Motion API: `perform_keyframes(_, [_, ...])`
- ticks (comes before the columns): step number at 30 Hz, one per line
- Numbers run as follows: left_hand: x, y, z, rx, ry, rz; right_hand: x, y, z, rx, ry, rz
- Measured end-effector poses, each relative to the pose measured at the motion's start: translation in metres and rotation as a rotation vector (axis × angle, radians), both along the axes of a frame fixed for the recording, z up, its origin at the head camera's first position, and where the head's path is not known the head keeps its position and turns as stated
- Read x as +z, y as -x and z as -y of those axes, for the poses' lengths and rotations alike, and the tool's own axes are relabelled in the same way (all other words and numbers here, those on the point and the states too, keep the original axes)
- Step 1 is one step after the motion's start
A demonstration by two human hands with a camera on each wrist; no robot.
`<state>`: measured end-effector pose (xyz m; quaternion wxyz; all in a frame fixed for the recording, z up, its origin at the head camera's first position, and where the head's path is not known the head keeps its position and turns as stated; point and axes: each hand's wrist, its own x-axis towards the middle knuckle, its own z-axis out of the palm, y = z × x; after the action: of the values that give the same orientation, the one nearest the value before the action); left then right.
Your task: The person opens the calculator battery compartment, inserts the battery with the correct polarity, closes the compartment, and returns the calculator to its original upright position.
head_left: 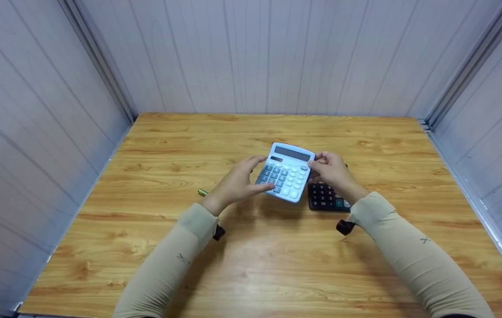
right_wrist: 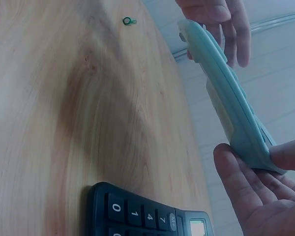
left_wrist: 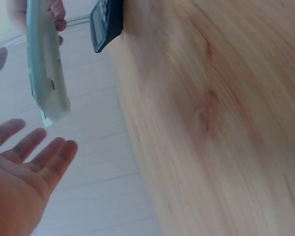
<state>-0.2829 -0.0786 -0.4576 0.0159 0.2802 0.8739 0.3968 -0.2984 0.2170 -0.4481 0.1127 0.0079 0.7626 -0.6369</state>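
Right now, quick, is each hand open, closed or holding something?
Left hand: open, beside the pale blue rectangular calculator, not gripping it.
Right hand: closed, holding that calculator by its edge.

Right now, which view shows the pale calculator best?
The head view: the pale calculator faces that camera, showing its display and most of its keys. Both wrist views catch it roughly edge-on, mainly its side, with no readable display.
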Motion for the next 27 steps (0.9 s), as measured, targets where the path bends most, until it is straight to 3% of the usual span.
perform_keyframes(10, [-0.002,-0.008,-0.005,-0.063,0.223,-0.26,0.0,-0.002,-0.002,-0.003,0.041,-0.015])
perform_keyframes(19, [-0.003,-0.013,-0.012,-0.18,0.419,-0.609,0.003,-0.004,-0.002,-0.015,0.039,0.004])
perform_keyframes(27, [-0.008,-0.015,-0.015,-0.173,0.516,-0.757,0.003,-0.005,-0.002,-0.031,0.05,0.033])
